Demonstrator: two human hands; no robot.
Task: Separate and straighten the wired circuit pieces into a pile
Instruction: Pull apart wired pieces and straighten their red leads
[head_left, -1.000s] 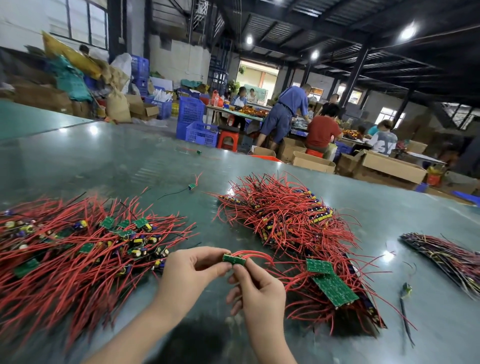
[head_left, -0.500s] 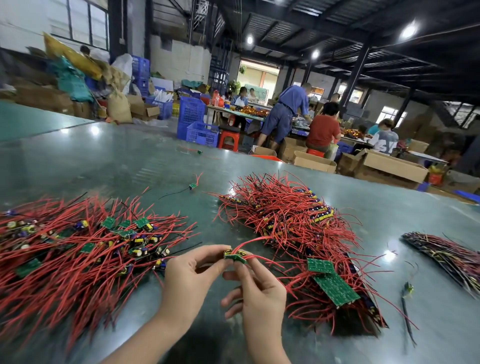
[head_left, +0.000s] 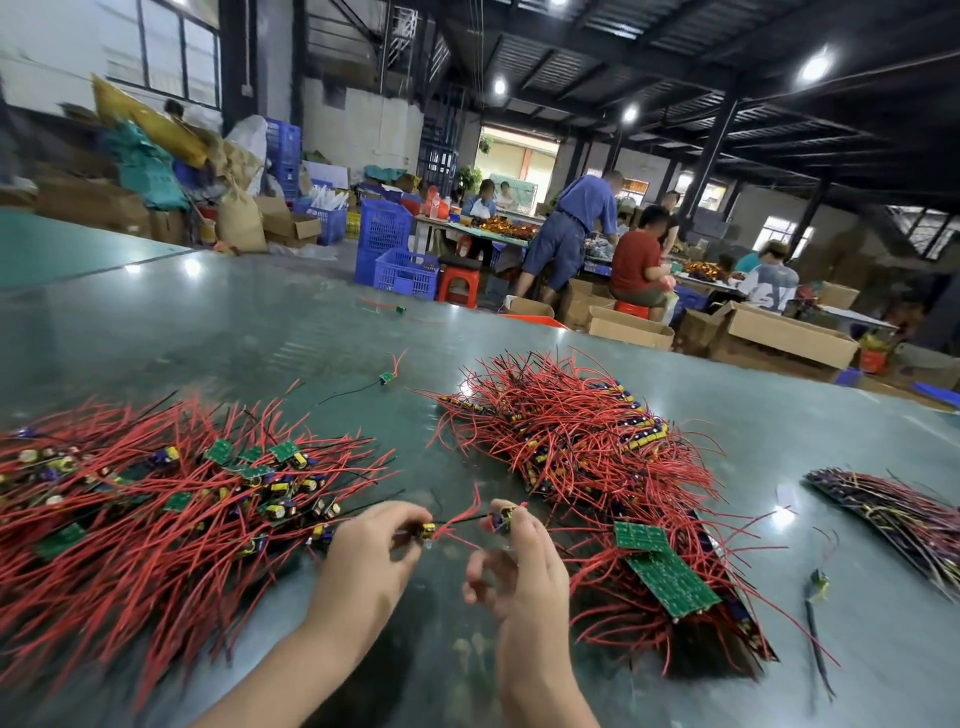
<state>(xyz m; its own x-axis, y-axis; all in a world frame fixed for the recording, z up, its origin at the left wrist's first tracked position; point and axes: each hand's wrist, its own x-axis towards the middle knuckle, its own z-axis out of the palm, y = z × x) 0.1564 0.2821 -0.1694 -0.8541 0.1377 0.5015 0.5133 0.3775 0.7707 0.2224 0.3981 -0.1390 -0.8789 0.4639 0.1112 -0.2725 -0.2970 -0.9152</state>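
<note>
**Two wired pieces held apart over the table**

Left hand (head_left: 363, 556) pinches a small wired circuit piece (head_left: 427, 531) at thumb and forefinger, other fingers curled under. Right hand (head_left: 524, 566) pinches a second piece (head_left: 503, 519) the same way near its fingertips, lower fingers loosely curled and holding nothing. Red wires (head_left: 462, 519) and a thin black one run between the two pieces; can't tell if they're tangled or just crossing.

Both hands sit just above the green table (head_left: 260, 322), between the two heaps. Loose tangled heap (head_left: 130, 509) to the left: red leads every direction, green boards and capacitors mixed in. Neater pile (head_left: 582, 457) to the right, pieces roughly lined up, two bare green boards (head_left: 670, 577) lying on its near end.

Further right a dark-wired bundle (head_left: 898, 514). Stray single piece (head_left: 387, 377) on the table beyond the hands. People working at benches (head_left: 566, 234) in the background, blue crates (head_left: 405, 270) and cardboard boxes (head_left: 789, 332) around them
</note>
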